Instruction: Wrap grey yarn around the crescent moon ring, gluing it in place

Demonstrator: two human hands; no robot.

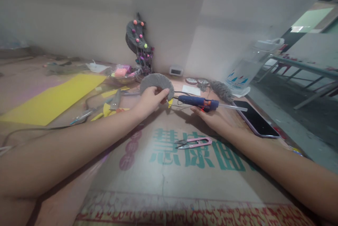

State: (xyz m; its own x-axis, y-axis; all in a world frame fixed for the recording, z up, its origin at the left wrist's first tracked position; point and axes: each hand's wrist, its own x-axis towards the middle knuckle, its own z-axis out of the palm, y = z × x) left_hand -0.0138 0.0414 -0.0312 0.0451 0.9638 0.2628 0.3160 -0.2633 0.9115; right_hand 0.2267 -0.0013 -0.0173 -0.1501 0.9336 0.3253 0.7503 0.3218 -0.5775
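Note:
My left hand [154,96] is closed around the inner edge of a grey yarn-wrapped crescent [155,80], thumb lying along its front. In my right hand [204,114] is a blue glue gun [192,101], gripped from below, with a clear glue stick [233,106] poking out of its back. The gun's tip points left, close to the crescent's right end; whether they touch I cannot tell. A small yellow scrap [170,103] shows beside that end. Pink thread snips [194,143] lie on the printed sack [163,180] below my hands.
A finished-looking grey crescent with coloured pompoms [136,36] stands against the wall. Yellow sheet [58,99] and scraps cover the left side, where a dark cord [39,128] runs. On the right are grey yarn [221,90], a phone [257,118] and a large clear bottle [245,66].

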